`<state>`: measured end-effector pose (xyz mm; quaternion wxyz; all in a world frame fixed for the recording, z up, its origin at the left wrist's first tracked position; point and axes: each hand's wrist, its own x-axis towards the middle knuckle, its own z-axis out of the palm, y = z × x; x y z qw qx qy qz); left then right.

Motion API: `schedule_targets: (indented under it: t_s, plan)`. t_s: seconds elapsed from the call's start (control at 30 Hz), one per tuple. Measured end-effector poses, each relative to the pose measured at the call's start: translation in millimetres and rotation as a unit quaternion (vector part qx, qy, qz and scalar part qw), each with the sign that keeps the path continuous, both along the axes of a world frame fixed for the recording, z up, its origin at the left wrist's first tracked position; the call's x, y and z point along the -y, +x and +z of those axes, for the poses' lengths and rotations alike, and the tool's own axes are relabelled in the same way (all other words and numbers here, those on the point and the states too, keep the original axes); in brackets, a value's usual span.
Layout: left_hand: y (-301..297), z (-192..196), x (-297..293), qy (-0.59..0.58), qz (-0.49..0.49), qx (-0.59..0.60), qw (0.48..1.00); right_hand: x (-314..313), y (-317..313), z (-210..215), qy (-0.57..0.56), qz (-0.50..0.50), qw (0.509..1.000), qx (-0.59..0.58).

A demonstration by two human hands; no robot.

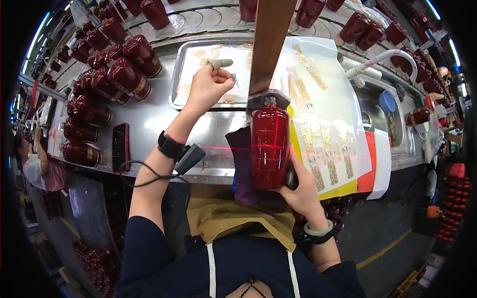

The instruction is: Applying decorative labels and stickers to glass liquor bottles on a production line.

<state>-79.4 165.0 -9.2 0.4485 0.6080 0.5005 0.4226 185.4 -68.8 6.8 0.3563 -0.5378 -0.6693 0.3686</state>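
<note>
A glossy dark red glass bottle (pixel 270 144) sits in front of me, its neck pointing away at a dark bracket (pixel 268 99) under a wooden post. My right hand (pixel 302 187) grips the bottle's lower right side; some fingers are hidden behind it. Red laser lines cross the glass. Above a metal tray (pixel 175 94) my left hand (pixel 211 88) is closed in a pinch, with a finger cot (pixel 218 64) on one finger. Something small and shiny shows at its fingertips, too small to name. White sheets with gold decals (pixel 200 53) lie in the tray.
Several red bottles (pixel 129 77) stand at the left beside a phone (pixel 120 146). The wooden post (pixel 271 42) rises between tray and decal sheet (pixel 343 104). A sink (pixel 370 107) with a blue bowl (pixel 386 101) is at right; a conveyor (pixel 198 20) runs behind.
</note>
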Motion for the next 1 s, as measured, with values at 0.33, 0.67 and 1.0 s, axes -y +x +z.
schedule_targets:
  t_s: [0.33,0.67,1.0]
  plan:
    - [-0.5,59.8,69.3,0.038,-0.028,0.086,0.995,-26.6,15.7,21.0,0.001,-0.092,0.994,-0.051]
    - [39.5,46.6,153.3,0.331,-0.16,-0.139,0.919,-56.2,-10.9,28.5,-0.066,-0.087,0.969,-0.224]
    - [67.4,5.0,172.1,-0.039,-0.007,0.248,0.968,-99.5,-17.3,38.5,-0.103,-0.094,0.971,-0.194]
